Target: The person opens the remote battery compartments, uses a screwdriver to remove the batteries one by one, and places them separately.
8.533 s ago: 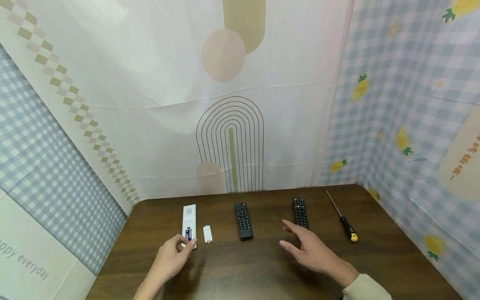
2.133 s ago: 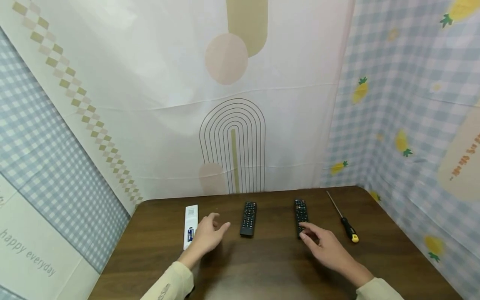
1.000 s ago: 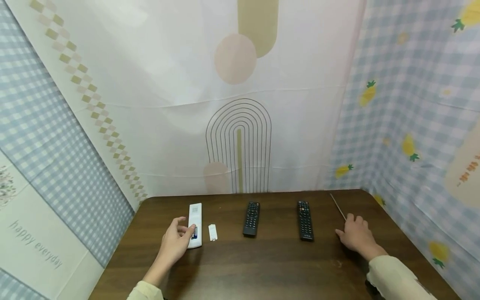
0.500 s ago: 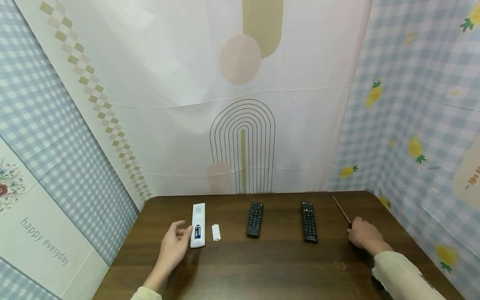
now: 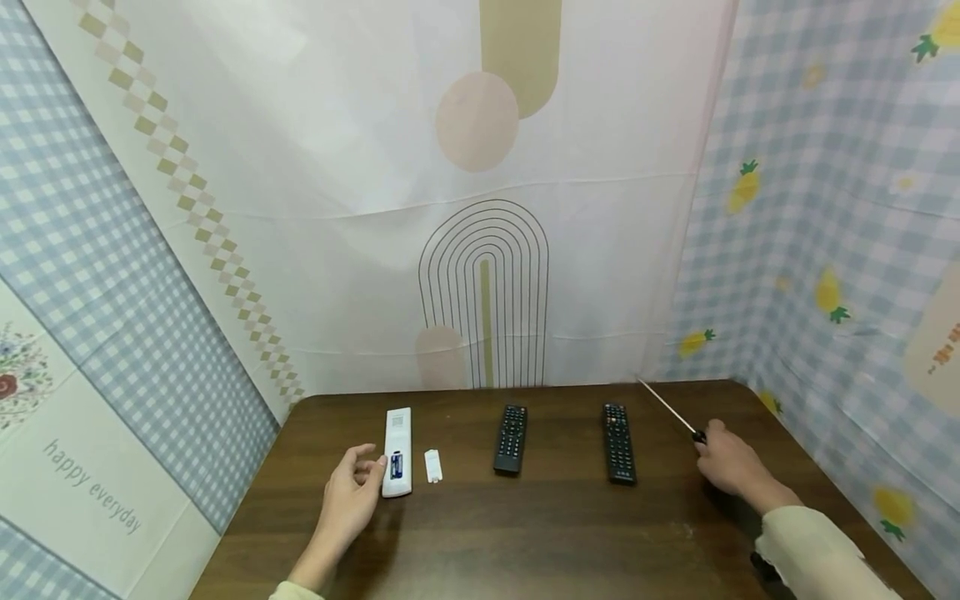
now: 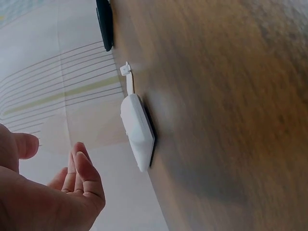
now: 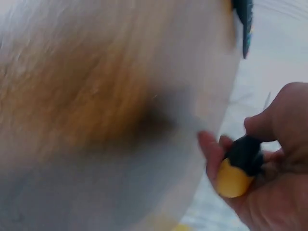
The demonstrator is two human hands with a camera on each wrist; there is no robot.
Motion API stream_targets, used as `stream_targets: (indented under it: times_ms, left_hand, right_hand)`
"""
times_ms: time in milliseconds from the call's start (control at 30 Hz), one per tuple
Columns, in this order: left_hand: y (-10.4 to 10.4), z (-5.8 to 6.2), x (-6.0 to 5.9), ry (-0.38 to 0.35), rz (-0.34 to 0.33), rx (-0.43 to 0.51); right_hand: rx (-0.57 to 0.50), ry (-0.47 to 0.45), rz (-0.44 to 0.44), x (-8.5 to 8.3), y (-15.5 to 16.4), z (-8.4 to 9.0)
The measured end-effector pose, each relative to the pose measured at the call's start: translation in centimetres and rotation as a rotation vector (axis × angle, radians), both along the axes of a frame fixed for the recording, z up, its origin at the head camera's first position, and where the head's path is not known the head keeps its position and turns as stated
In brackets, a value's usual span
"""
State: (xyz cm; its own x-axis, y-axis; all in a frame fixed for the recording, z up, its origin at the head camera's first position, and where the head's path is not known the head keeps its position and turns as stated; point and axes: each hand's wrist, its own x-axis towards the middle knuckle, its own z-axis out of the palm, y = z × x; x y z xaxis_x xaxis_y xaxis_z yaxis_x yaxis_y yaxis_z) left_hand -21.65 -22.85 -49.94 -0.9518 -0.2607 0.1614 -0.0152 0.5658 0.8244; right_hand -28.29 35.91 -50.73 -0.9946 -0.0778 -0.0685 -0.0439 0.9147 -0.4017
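My right hand grips a screwdriver by its handle, and the thin metal shaft points up and left. Most of the handle is hidden by the hand in the head view, but its black and yellow end shows in the right wrist view. On the left, my left hand is beside a white remote control, its fingers loosely bent. The left wrist view shows those fingers apart from the remote. A blue battery sits in the remote's uncovered compartment. The small white battery cover lies to its right.
One black remote control lies mid-table, and a second black remote lies between it and the screwdriver. Behind the brown wooden table hangs a patterned white curtain. A checked curtain borders the right side.
My right hand left the right-hand black remote, took hold of the screwdriver and swung its tip left. My left hand reached past the white remote, then came back beside it. The middle remote turned slightly.
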Motion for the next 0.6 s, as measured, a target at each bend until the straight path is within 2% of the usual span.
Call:
stream_targets:
  times_ms: [133, 433, 600]
  left_hand:
    - [0.2, 0.0, -0.1, 0.000, -0.005, 0.011]
    - [1.2, 0.1, 0.1, 0.001, -0.053, 0.077]
    - [1.5, 0.1, 0.0, 0.021, -0.082, 0.090]
  right_hand:
    - [-0.059, 0.071, 0.059, 0.6, -2.3, 0.8]
    - [0.013, 0.298, 0.241, 3.4, -9.4, 2.4]
    - [-0.041, 0.364, 0.386, 4.9, -12.2, 2.8]
